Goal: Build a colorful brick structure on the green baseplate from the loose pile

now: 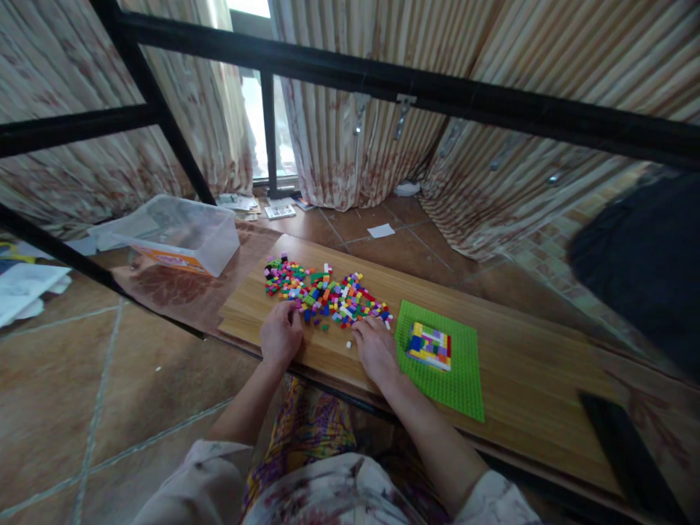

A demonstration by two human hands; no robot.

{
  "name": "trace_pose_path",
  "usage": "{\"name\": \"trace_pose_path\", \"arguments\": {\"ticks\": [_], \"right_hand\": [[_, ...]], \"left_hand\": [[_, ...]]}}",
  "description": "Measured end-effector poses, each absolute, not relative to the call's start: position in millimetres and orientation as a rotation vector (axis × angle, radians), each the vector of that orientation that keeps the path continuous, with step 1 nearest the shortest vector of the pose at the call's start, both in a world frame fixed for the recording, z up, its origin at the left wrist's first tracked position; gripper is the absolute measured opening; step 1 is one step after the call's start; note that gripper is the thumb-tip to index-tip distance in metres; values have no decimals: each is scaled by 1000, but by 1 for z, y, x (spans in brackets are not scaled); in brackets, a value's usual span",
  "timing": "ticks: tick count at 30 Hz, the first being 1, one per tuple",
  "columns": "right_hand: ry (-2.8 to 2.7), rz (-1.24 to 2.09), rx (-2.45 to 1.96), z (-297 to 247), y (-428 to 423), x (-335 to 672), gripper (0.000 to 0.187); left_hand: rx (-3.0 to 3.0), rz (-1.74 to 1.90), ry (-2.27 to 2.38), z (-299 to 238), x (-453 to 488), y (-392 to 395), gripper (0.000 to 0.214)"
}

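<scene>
A heap of small bricks in many colours (322,292) lies on a wooden board (525,394). My left hand (281,332) rests on the board at the heap's near left edge, fingers curled down among the bricks. My right hand (375,348) lies at the heap's near right edge, fingers bent with the tips at the bricks. What either hand holds, if anything, is hidden. Just right of my right hand sits a green baseplate (459,379) with a square patch of mixed-colour bricks (430,345) built on it.
A clear plastic tub (180,233) stands beyond the board at the left. Black metal bars (383,80) cross overhead and at the left. Papers (22,288) lie on the tiled floor. A dark object (650,262) sits at the right. Curtains hang behind.
</scene>
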State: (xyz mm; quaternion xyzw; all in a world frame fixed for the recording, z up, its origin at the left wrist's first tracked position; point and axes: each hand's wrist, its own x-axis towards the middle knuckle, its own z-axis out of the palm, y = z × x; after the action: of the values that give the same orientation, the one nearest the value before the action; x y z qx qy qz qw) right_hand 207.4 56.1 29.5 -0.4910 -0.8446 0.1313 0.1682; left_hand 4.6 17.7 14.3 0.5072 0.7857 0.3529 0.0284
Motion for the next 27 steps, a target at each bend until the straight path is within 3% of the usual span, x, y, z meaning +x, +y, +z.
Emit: {"name": "trace_pose_path", "arguments": {"ticks": [10,17,27], "right_hand": [[-1918,715,-1372,64,23,266,20],[-1724,635,-1598,63,35,345,27],[-2053,435,-1581,63,48,339,31]], "left_hand": [[1584,1091,2420,14,4,17,22],[1608,1082,2433,13,4,17,23],[1619,1075,2427,13,3,18,23]]}}
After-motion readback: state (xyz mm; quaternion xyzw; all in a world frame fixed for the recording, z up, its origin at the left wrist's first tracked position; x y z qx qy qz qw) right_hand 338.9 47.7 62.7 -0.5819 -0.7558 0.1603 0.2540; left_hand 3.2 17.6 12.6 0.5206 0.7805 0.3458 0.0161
